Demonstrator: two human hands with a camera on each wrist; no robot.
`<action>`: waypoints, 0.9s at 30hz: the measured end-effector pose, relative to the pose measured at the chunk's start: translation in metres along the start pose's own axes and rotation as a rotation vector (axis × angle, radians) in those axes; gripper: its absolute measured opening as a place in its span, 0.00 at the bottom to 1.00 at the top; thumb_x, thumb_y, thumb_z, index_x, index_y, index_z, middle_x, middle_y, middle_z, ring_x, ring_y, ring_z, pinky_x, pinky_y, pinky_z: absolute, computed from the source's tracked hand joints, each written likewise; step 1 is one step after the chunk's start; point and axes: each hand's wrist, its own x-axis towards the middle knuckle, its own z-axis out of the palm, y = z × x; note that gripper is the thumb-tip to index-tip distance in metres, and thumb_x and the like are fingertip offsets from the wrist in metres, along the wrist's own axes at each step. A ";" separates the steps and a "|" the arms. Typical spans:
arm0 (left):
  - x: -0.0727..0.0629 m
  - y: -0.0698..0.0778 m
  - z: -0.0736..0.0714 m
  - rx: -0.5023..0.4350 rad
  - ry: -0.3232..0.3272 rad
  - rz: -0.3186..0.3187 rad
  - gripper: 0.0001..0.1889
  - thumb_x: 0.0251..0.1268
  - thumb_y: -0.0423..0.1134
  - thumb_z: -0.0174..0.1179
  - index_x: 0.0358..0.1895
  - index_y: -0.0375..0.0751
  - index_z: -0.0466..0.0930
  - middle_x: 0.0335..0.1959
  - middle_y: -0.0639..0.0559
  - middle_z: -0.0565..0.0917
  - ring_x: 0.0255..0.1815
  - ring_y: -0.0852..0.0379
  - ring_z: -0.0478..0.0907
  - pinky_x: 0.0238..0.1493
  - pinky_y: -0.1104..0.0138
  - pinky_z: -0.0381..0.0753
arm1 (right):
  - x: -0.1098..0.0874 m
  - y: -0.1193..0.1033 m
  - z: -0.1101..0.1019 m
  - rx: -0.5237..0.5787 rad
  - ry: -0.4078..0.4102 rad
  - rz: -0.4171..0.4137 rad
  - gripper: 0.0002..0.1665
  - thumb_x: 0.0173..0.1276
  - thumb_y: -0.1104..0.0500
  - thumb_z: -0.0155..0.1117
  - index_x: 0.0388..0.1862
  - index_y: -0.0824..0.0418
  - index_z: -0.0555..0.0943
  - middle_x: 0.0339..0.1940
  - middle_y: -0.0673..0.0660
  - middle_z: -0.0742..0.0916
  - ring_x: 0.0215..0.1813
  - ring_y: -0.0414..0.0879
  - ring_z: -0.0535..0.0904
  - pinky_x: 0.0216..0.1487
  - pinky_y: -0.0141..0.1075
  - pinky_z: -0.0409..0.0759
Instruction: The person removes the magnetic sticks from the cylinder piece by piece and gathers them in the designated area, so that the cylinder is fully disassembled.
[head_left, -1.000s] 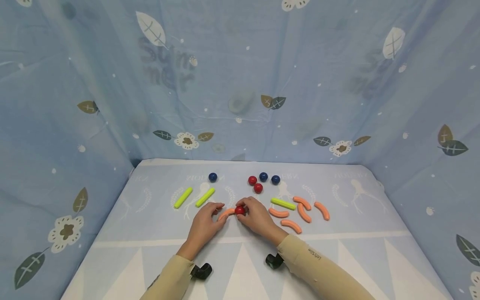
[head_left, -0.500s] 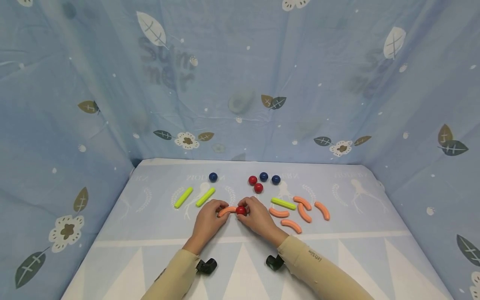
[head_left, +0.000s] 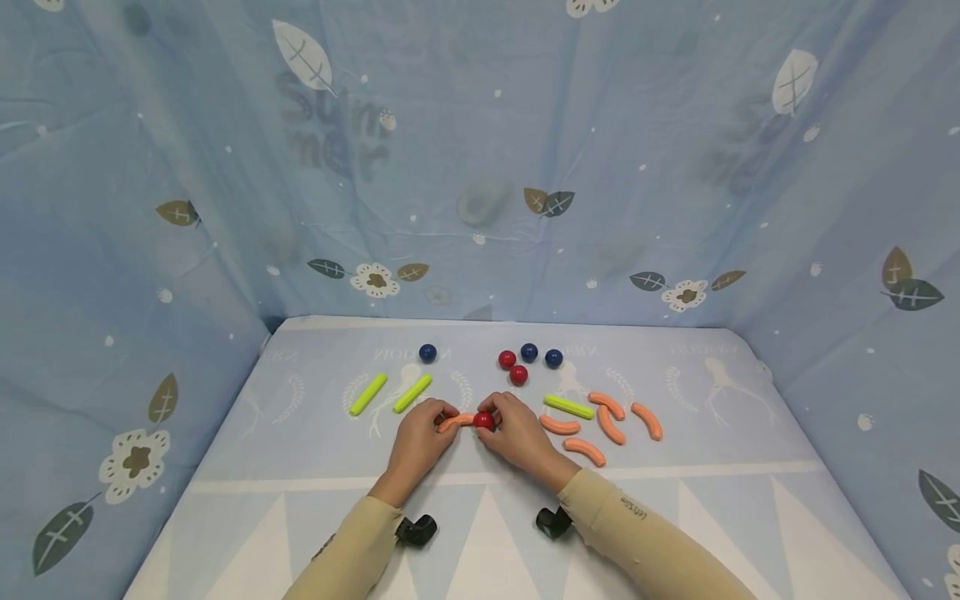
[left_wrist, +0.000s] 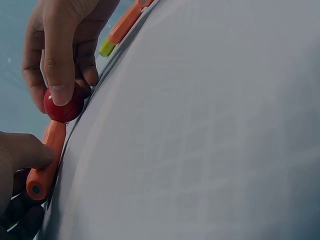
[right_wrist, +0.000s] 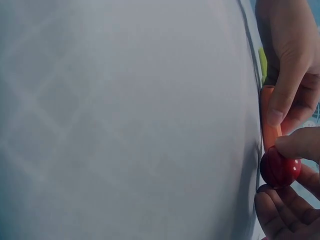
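Observation:
My left hand (head_left: 420, 435) pinches a curved orange stick (left_wrist: 46, 167) between thumb and fingers; a dark hole shows in its near end. My right hand (head_left: 517, 432) pinches a shiny red ball (head_left: 484, 420). In the left wrist view the ball (left_wrist: 64, 104) meets the far end of the orange stick, and the right wrist view shows the same contact at the ball (right_wrist: 280, 167). Whether the two are joined or only touching I cannot tell. Both hands are low over the table, close together at its middle.
Right of my hands lie several curved orange sticks (head_left: 584, 452) and a green stick (head_left: 568, 407). Two green sticks (head_left: 368, 394) lie to the left. Behind are two red balls (head_left: 518, 375) and three blue balls (head_left: 427, 353). A patterned curtain (head_left: 480, 167) surrounds the table (head_left: 300, 450).
My left hand has shifted slightly right and its hold on the orange stick has altered a little. The red ball has moved slightly right with my right hand.

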 end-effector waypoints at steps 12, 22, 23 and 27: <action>-0.001 -0.001 0.000 -0.025 0.014 0.014 0.08 0.58 0.33 0.74 0.37 0.45 0.85 0.32 0.57 0.80 0.30 0.62 0.74 0.32 0.68 0.76 | 0.022 0.003 -0.016 0.040 0.064 0.004 0.17 0.62 0.57 0.77 0.49 0.55 0.83 0.44 0.48 0.85 0.39 0.40 0.78 0.44 0.35 0.80; 0.000 -0.001 -0.002 -0.037 0.008 0.014 0.07 0.58 0.33 0.74 0.37 0.45 0.85 0.32 0.56 0.81 0.30 0.61 0.73 0.33 0.67 0.76 | 0.065 0.004 -0.013 -0.066 0.094 -0.021 0.16 0.66 0.59 0.74 0.51 0.59 0.83 0.45 0.53 0.86 0.41 0.44 0.79 0.47 0.39 0.81; 0.000 -0.001 -0.002 -0.034 0.006 0.014 0.07 0.58 0.33 0.74 0.37 0.45 0.85 0.32 0.56 0.81 0.29 0.61 0.73 0.33 0.67 0.76 | 0.069 0.004 -0.012 -0.076 0.096 -0.023 0.16 0.67 0.59 0.73 0.52 0.59 0.83 0.45 0.53 0.86 0.41 0.44 0.79 0.47 0.39 0.81; 0.000 -0.001 -0.002 -0.024 0.005 0.023 0.08 0.58 0.33 0.74 0.37 0.45 0.85 0.32 0.56 0.81 0.29 0.61 0.73 0.32 0.67 0.76 | 0.080 0.003 -0.010 -0.096 0.096 -0.012 0.15 0.67 0.59 0.72 0.52 0.60 0.83 0.45 0.55 0.86 0.41 0.45 0.79 0.47 0.39 0.81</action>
